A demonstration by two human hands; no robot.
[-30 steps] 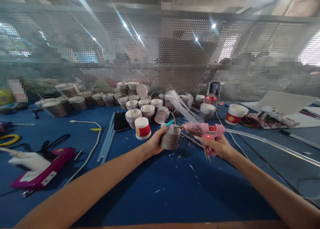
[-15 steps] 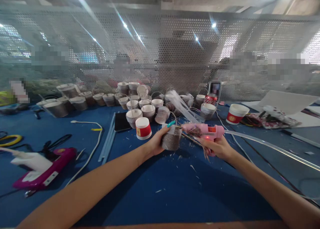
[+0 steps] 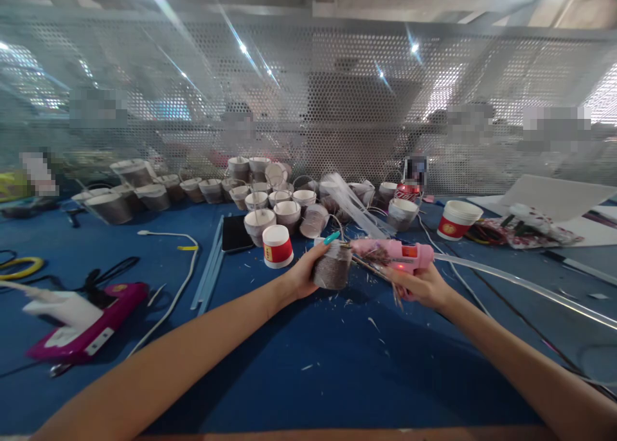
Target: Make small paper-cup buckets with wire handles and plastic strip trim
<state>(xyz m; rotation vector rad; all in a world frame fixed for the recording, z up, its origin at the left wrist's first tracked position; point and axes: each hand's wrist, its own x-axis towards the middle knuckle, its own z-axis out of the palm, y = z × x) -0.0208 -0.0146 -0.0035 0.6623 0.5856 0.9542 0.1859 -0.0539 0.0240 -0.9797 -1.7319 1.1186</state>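
My left hand (image 3: pixel 306 270) is wrapped round a small paper cup (image 3: pixel 332 267) whose side is covered in grey-brown cord; the thumb, with a turquoise nail, lies near its rim. In my right hand (image 3: pixel 419 283) is a pink hot glue gun (image 3: pixel 378 249), its small light glowing red and a long clear glue stick (image 3: pixel 520 280) trailing from its back. The metal nozzle points left at the cup's upper edge; whether it touches cannot be made out. Thin brown sticks (image 3: pixel 373 267) show beneath the gun, partly hidden by it.
Several cord-wrapped cups (image 3: pixel 286 216) with handles stand behind my hands. A red-and-white paper cup (image 3: pixel 277 247) sits upside down at left, near a black phone (image 3: pixel 240 233) and clear glue sticks (image 3: pixel 211 267). Stacked paper cups (image 3: pixel 457 220) are at right, a magenta power strip (image 3: pixel 91 325) at left.
Almost nothing differs. The whole view has shifted slightly; both hands keep the cup and the glue gun in the same position against each other.
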